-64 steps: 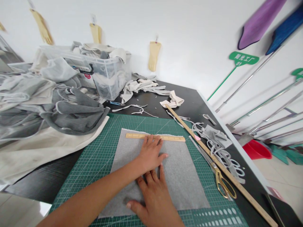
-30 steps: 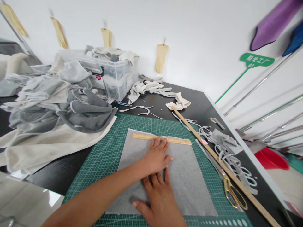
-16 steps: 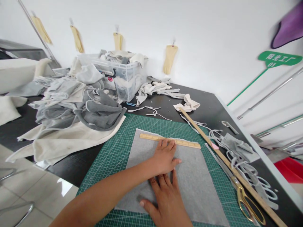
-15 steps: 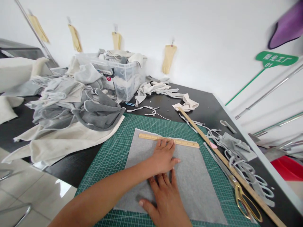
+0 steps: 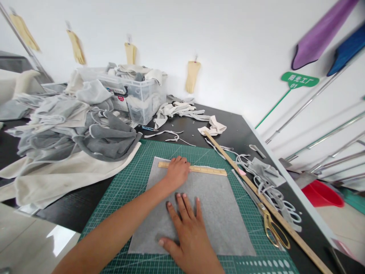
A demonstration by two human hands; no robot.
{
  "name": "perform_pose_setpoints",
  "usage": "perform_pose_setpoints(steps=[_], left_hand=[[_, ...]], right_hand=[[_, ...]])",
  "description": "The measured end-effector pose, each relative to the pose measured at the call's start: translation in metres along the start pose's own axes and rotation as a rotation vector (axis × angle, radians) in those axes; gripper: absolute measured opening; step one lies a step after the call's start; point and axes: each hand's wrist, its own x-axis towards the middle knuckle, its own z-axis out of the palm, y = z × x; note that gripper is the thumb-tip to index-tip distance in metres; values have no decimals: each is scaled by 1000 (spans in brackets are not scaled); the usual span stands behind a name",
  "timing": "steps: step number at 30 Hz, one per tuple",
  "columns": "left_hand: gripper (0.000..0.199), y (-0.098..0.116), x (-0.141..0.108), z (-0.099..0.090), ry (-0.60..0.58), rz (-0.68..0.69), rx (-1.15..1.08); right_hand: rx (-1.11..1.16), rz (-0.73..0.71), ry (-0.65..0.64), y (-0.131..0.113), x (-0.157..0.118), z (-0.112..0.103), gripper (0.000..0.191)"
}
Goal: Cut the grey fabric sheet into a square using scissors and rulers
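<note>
A grey cloth (image 5: 219, 205) lies flat on the green cutting mat (image 5: 111, 213). Across its far edge rests a short wooden ruler (image 5: 208, 170). My left hand (image 5: 178, 173) is over the ruler's left half, its fingers bent together round the strip and the thumb at the near edge. Nearer to me, my right hand (image 5: 189, 232) is palm down on the middle of the cloth, fingers spread, holding nothing.
Gold-handled scissors (image 5: 273, 228) lie beside a long wooden ruler (image 5: 256, 192) on the right, near grey scraps (image 5: 265, 171). Cloth pieces (image 5: 62, 121) are heaped at left, before a clear plastic bin (image 5: 145, 99). A blue cutter (image 5: 149, 128) lies behind the mat.
My left hand has slid left along the short ruler, its fingers now more bent. My right hand's fingers have spread wider, and the two hands are farther apart. The view has turned rightward.
</note>
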Motion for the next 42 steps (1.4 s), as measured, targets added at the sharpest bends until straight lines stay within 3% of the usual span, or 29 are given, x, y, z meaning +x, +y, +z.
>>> perform_pose_setpoints(steps=[11, 18, 22, 27, 32, 35, 37, 40, 42], left_hand=[[14, 10, -9, -8, 65, 158, 12], [10, 3, -12, -22, -140, 142, -70], [12, -2, -14, -27, -199, 143, -103], [30, 12, -16, -12, -59, 99, -198], [23, 29, -20, 4, -14, 155, -179], [23, 34, -23, 6, -12, 131, -143], [25, 36, -24, 7, -24, 123, -126], [25, 38, -26, 8, -5, 125, -121], [25, 37, -26, 9, 7, 132, -131]], right_hand=[[45, 1, 45, -4, -3, -4, 87], [53, -5, 63, -6, -4, -6, 88], [36, -18, 92, -4, -5, -4, 89], [-12, -69, 137, -1, -9, -3, 88], [-66, -122, 225, -9, -20, -8, 77], [-90, -164, 276, -17, -27, -28, 56], [-89, -186, 310, -18, -31, -55, 47], [-80, -136, 353, -4, -31, -115, 42], [-34, -35, 340, 22, -25, -159, 42]])
